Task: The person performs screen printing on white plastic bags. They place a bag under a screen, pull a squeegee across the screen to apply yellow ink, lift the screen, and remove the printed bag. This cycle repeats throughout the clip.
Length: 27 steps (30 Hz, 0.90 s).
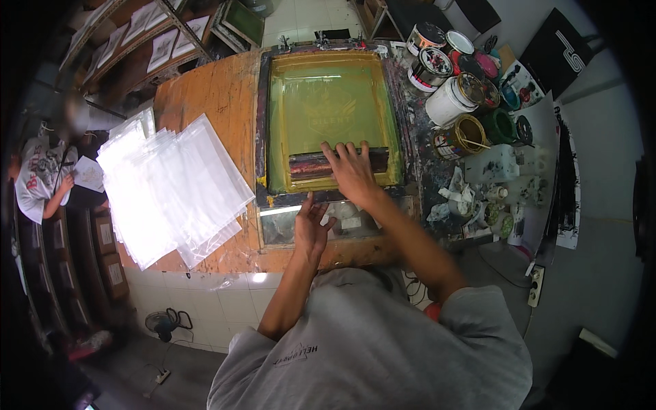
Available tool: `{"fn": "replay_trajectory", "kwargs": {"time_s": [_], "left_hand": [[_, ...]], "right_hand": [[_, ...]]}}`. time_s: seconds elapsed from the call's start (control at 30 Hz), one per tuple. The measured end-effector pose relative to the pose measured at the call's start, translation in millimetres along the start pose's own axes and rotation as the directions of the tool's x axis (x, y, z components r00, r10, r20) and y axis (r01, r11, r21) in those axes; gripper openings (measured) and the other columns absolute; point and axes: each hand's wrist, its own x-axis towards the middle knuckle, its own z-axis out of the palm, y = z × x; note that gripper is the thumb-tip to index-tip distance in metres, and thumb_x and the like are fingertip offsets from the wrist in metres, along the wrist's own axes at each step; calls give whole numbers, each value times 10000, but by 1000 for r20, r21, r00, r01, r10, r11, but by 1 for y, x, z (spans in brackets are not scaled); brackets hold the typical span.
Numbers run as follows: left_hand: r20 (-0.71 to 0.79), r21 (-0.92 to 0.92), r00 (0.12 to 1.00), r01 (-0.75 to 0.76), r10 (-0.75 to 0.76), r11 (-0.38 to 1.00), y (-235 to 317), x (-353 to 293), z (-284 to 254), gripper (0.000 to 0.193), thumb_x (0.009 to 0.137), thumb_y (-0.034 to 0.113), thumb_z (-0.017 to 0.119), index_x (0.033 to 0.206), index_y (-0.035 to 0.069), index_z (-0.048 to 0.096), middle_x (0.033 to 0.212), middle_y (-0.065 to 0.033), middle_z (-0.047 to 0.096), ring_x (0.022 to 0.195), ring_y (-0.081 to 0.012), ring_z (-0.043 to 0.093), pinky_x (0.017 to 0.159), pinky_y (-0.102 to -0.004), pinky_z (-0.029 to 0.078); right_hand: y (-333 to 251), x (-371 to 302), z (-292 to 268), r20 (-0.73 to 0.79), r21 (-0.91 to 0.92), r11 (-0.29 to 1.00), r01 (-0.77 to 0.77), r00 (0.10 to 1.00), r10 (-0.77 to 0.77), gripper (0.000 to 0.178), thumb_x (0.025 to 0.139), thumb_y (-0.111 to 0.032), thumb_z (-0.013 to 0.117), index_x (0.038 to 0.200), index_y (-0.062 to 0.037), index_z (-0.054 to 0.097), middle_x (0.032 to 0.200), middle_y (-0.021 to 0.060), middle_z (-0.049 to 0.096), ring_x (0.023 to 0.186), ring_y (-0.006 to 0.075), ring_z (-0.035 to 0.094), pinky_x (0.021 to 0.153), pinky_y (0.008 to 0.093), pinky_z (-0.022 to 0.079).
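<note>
A screen printing frame [262,137] with a yellow-green mesh [328,82] lies on the worktable, a faint printed design showing in the mesh. Across the near end of the mesh rests a squeegee [307,165], long and stained dark red. My right hand [354,172] is closed over the squeegee's right part, fingers curled over its far side. At the frame's near edge is my left hand [313,227], its fingers apart and fingertips at the rim; whether they press on it I cannot tell. Below that edge a glass-like panel [280,224] shows.
Clear plastic sheets or sleeves [171,191] lie piled on the wooden tabletop [205,89] at left. Paint cans [430,65], a white tub [451,101] and a can with a stick [470,133] crowd the right side. Another person [41,171] holds paper at far left, beside shelves.
</note>
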Motion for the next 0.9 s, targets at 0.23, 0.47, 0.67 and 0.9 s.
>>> {"fn": "replay_trajectory", "kwargs": {"time_s": [0.23,0.47,0.67,0.9], "left_hand": [[-107,32,994,-27,30,999,-14,31,-9,886,946,437,654,1601,53,198,1262,-157,447,1326,-333,476,1187,-688,178],[-151,6,988,-20,20,1000,-14,35,-8,865,919,446,687,1541,18,265,1130,-126,481,1266,-338,507,1146,-701,218],[-232,33,973,1,7,999,-10,28,6,699,966,445,632,1477,55,359,1180,-136,462,1237,-347,508,1115,-670,289],[-287,53,957,-17,32,998,-8,19,14,674,973,459,625,1450,55,374,1267,-165,402,1230,-355,495,1071,-627,394]], "right_hand": [[6,2,1,240,179,981,-71,970,27,691,814,-68,763,1446,-132,492,1110,150,579,1130,318,555,947,546,361],[18,-11,41,143,128,991,-33,990,14,767,765,-102,833,1447,-129,484,1166,114,544,1190,301,535,1116,754,176],[68,75,64,149,144,989,-31,989,10,776,782,-141,840,1473,-147,488,1193,103,561,1225,288,540,1146,814,84],[143,215,119,24,-16,999,-48,999,49,844,778,-194,863,1521,-192,462,1292,88,584,1297,276,532,1164,808,64]]}}
